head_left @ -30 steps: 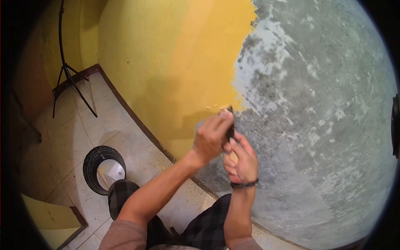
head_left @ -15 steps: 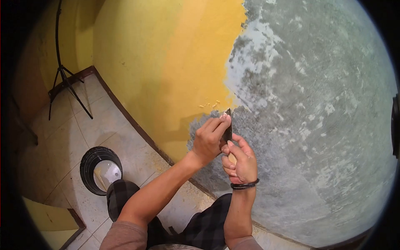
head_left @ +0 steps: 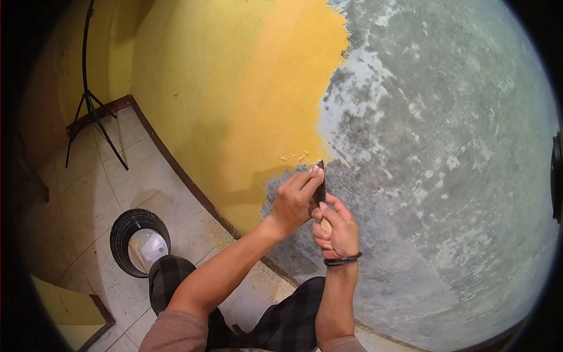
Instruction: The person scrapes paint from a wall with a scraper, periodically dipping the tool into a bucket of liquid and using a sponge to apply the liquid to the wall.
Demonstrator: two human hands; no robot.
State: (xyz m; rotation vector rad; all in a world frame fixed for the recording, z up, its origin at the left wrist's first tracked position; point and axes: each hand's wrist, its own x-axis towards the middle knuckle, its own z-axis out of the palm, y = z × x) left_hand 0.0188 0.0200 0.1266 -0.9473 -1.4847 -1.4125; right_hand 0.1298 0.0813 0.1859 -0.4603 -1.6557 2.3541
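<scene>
Both my hands hold a paint scraper (head_left: pixel 320 186) against the wall. My right hand (head_left: pixel 335 230) wraps its wooden handle from below. My left hand (head_left: pixel 295 198) presses its fingers on the dark blade from the left. The blade's tip meets the edge where yellow paint (head_left: pixel 246 100) gives way to bare grey plaster (head_left: pixel 446 152). A few loose yellow flakes (head_left: pixel 295 156) cling to the wall just above the blade.
A black bucket (head_left: pixel 138 240) stands on the tiled floor at the lower left. A black tripod stand (head_left: pixel 94 100) leans in the far left corner. A dark skirting strip (head_left: pixel 182 176) runs along the wall's foot, with paint dust beside it.
The scraper and both hands slid slightly down and left along the paint edge, then held; the view shifted a little. More flakes sit above the blade.
</scene>
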